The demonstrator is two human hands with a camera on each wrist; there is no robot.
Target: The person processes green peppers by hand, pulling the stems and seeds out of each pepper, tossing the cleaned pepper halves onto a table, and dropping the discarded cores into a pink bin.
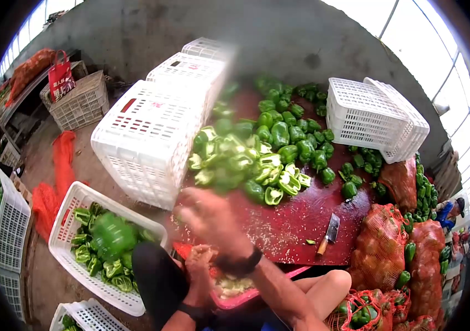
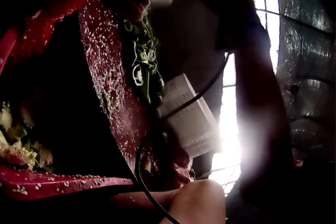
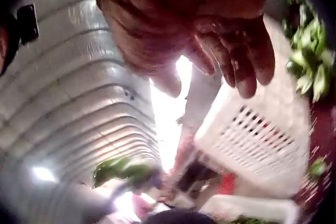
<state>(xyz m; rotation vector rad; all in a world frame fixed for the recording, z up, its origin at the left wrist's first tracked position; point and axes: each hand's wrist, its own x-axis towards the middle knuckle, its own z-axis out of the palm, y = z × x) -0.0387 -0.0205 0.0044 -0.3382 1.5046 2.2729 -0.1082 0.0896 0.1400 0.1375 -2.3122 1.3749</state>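
My right hand (image 1: 210,218), blurred, reaches left across my body with fingers spread and nothing in its grasp. In the right wrist view the fingers (image 3: 244,74) hang apart. A blurred green bell pepper (image 1: 113,237) is in the air over a white crate (image 1: 61,243) of cut peppers. The same view has a blurred green pepper (image 3: 123,171) low on the left. My left hand (image 1: 199,262) stays low by my knee, fingers loosely bent, nothing seen in it. Cut peppers (image 1: 271,168) and whole green peppers (image 1: 304,149) are heaped on the red board (image 1: 295,231).
A cleaver (image 1: 330,231) with a wooden handle lies on the board's right side. Upturned white crates (image 1: 146,118) stand at left, more crates (image 1: 364,113) at back right. Mesh sacks (image 1: 381,245) line the right. Between my legs is a pink tub (image 1: 235,302) with pale pepper scraps.
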